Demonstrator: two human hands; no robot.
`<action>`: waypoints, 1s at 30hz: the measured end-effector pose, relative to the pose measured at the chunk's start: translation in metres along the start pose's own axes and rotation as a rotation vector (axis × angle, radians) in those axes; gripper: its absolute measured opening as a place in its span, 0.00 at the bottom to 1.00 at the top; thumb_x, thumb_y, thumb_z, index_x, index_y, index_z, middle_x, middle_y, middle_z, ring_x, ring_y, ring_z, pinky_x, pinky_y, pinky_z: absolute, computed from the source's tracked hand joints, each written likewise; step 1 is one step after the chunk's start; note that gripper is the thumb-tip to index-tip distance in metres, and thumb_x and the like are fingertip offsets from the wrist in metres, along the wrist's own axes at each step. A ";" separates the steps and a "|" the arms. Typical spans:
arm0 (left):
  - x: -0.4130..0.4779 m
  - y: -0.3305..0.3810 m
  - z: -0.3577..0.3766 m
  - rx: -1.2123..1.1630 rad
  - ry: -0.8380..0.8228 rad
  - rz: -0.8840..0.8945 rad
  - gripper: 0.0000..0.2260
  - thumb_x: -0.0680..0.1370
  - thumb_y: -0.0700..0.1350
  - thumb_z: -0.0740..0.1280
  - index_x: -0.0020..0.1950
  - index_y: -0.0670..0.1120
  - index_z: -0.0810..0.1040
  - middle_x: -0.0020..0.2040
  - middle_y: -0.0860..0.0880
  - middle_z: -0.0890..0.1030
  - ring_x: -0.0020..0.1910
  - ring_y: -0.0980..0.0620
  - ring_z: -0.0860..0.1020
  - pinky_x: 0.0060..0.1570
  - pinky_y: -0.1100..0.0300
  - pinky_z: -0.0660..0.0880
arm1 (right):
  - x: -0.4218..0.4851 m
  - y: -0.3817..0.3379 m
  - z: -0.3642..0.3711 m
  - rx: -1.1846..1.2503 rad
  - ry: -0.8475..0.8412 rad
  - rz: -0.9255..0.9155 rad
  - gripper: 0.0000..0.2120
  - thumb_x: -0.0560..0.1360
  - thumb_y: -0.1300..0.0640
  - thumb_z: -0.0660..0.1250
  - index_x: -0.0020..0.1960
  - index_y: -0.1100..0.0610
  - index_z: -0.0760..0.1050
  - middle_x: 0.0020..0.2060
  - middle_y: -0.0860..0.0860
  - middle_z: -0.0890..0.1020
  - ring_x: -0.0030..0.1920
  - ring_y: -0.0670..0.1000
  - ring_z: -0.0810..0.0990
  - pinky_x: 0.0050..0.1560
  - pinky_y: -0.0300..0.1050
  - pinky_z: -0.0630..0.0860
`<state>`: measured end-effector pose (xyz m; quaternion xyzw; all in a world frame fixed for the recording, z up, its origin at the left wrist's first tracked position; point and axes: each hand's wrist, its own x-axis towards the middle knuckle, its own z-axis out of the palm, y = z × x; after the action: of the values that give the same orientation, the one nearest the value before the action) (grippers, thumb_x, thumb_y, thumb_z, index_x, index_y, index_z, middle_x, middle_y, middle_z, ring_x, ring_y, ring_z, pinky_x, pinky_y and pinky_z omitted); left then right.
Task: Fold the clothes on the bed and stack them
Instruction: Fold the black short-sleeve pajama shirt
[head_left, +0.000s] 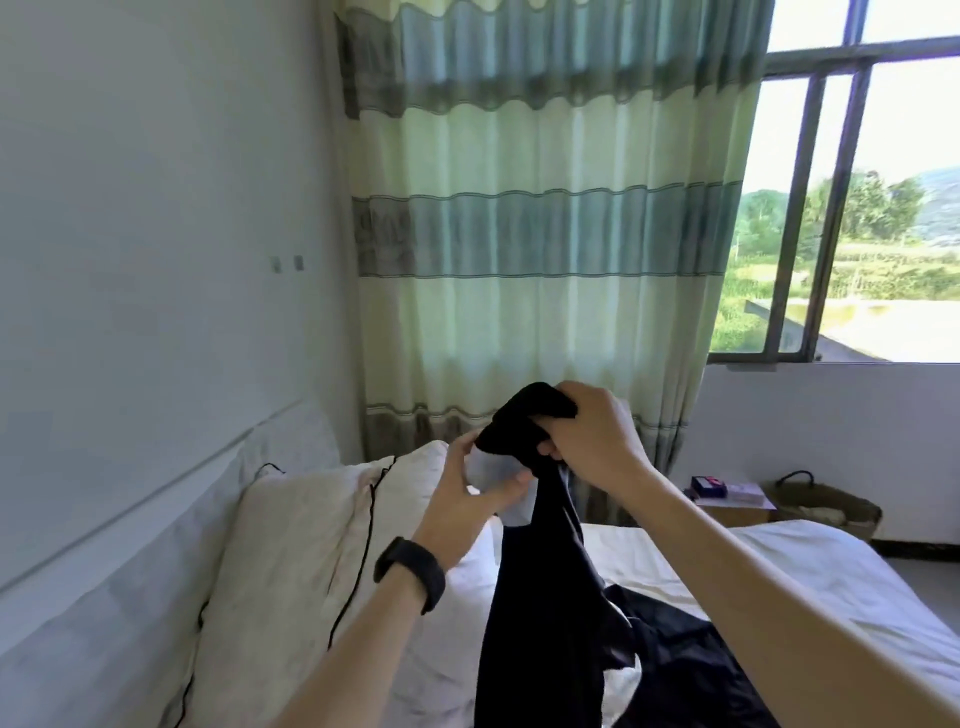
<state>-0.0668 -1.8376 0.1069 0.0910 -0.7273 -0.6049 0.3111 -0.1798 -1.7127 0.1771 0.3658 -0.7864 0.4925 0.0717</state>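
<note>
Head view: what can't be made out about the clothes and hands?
In the head view:
1. Type of the black garment: bunched in the grip of the right hand, lower end cut by the bottom edge.
2. Whether the left hand pinches it or the pale patch beside it: fingers cover the contact.
3. Any folded stack: the right arm hides part of the bed.

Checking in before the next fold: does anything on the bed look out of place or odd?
A black cable trails across the pillow, an odd place for it. The black garment hangs bunched in the grip of the right hand, left hand pinching near its top. Nothing looks spilled or damaged.
</note>
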 end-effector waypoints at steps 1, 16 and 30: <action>-0.007 -0.016 0.002 0.039 -0.040 -0.037 0.29 0.73 0.47 0.78 0.68 0.55 0.66 0.59 0.60 0.75 0.53 0.70 0.76 0.53 0.69 0.73 | 0.004 -0.005 0.001 0.065 0.043 0.029 0.05 0.74 0.59 0.68 0.41 0.51 0.78 0.27 0.47 0.84 0.32 0.51 0.85 0.40 0.52 0.84; 0.002 -0.120 -0.054 0.549 -0.006 -0.047 0.07 0.78 0.48 0.71 0.41 0.58 0.81 0.39 0.59 0.83 0.44 0.59 0.81 0.41 0.71 0.69 | -0.024 0.048 -0.074 0.350 0.489 0.305 0.10 0.80 0.63 0.61 0.51 0.52 0.80 0.48 0.55 0.84 0.39 0.52 0.87 0.36 0.46 0.84; 0.054 -0.012 -0.055 0.766 0.110 0.070 0.05 0.79 0.47 0.69 0.45 0.56 0.75 0.41 0.60 0.78 0.48 0.49 0.80 0.48 0.58 0.73 | -0.071 0.119 -0.094 0.116 0.355 0.450 0.08 0.78 0.57 0.64 0.54 0.51 0.81 0.35 0.53 0.86 0.32 0.53 0.87 0.34 0.50 0.82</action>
<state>-0.0814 -1.9134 0.1183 0.2079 -0.8854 -0.2728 0.3136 -0.2290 -1.5697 0.1054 0.0939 -0.7936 0.5964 0.0763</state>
